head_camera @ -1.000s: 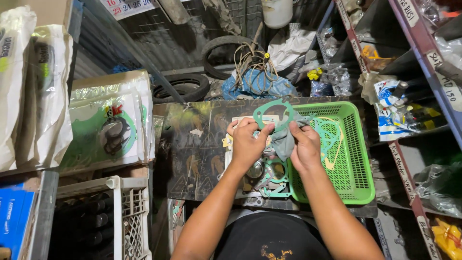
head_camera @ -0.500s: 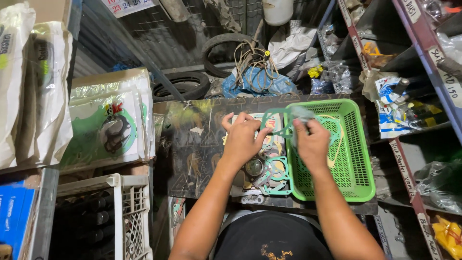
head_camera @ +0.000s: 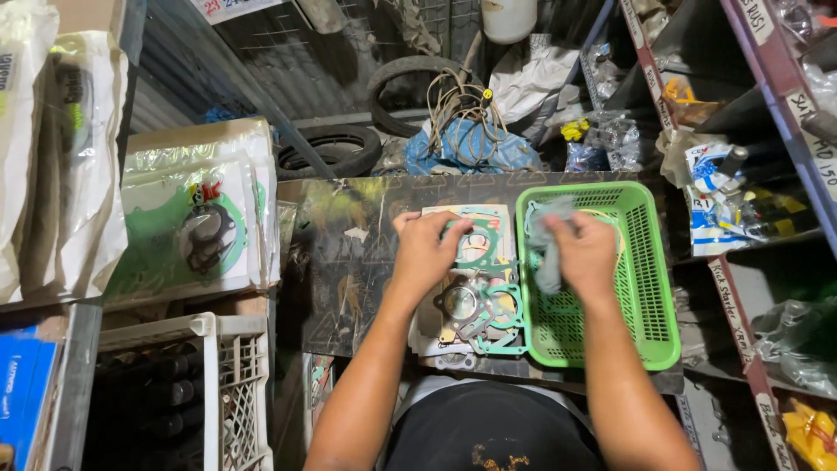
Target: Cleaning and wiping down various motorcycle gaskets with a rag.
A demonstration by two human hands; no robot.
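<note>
Left hand (head_camera: pixel 429 249) presses green gaskets (head_camera: pixel 475 288); right hand (head_camera: pixel 582 253) grips rag (head_camera: pixel 547 253).

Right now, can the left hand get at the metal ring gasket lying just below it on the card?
Probably yes. The left hand rests on the green gasket, and the metal ring gasket lies uncovered right beside its wrist, with nothing between them.

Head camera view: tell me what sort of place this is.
Most likely a motorcycle parts shop or repair stall. Tyres lie behind the table, packaged gasket sets are stacked on the left, and the left hand rests on loose gaskets beside a green basket.
</note>
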